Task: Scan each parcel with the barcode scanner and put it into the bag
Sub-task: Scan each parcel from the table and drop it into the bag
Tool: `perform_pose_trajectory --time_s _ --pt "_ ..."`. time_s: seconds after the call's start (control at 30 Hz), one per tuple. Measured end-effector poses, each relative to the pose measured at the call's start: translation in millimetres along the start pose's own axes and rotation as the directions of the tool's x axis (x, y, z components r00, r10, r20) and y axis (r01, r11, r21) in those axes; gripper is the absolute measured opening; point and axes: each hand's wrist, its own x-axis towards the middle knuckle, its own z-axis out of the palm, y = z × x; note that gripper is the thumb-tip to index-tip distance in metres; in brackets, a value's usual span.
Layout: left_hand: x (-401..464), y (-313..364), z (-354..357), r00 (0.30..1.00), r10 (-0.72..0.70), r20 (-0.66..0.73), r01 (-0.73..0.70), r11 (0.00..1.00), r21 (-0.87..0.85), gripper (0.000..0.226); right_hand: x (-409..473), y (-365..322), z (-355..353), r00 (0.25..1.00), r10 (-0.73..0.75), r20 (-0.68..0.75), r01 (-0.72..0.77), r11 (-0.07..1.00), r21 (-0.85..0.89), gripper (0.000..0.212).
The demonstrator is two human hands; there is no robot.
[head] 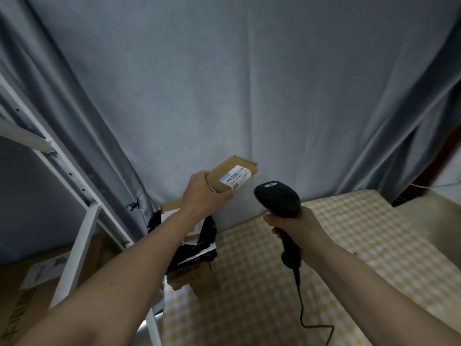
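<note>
Fingers of the left hand (199,193) curl round the near end of a flat brown cardboard parcel (230,177), white barcode label up, raised before a grey-blue curtain (224,83). Right hand (296,228) grips a black corded barcode scanner (278,198), its head just beside the parcel. Below, black bags and boxes (194,253) sit on a yellow checked tablecloth (349,245). Both forearms reach forward.

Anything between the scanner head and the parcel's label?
Nothing: in the head view only grey curtain shows behind the gap between scanner and parcel.
</note>
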Motion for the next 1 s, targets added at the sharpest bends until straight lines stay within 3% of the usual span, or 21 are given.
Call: perform_pose_trajectory --time_s 0.1,0.2,0.3,0.6,0.87,1.0 --pt "3 15 24 0.995 -0.007 0.100 0.007 1.000 -0.004 0.046 -2 7 -18 0.997 0.029 -0.072 -0.025 0.998 0.052 0.015" --pt "8 26 59 0.978 -0.035 0.206 0.036 0.999 -0.001 0.071 -9 16 -43 0.983 0.067 -0.168 -0.048 0.993 0.112 0.019" --pt "8 44 101 0.945 -0.033 0.324 0.026 0.999 0.027 0.073 -22 28 -76 0.949 0.112 -0.295 -0.066 0.985 0.161 0.021" --pt "-59 153 237 0.804 0.102 0.586 -0.055 0.994 -0.097 0.054 -95 56 -210 0.755 0.212 -0.620 -0.048 0.961 0.271 0.026" --pt "-151 263 336 0.672 0.184 0.717 -0.075 0.981 -0.181 0.054 -165 65 -330 0.590 0.250 -0.768 0.050 0.938 0.344 0.015" --pt "-184 305 370 0.630 0.223 0.744 -0.103 0.973 -0.204 0.056 -192 61 -379 0.545 0.237 -0.804 0.111 0.930 0.350 0.019"
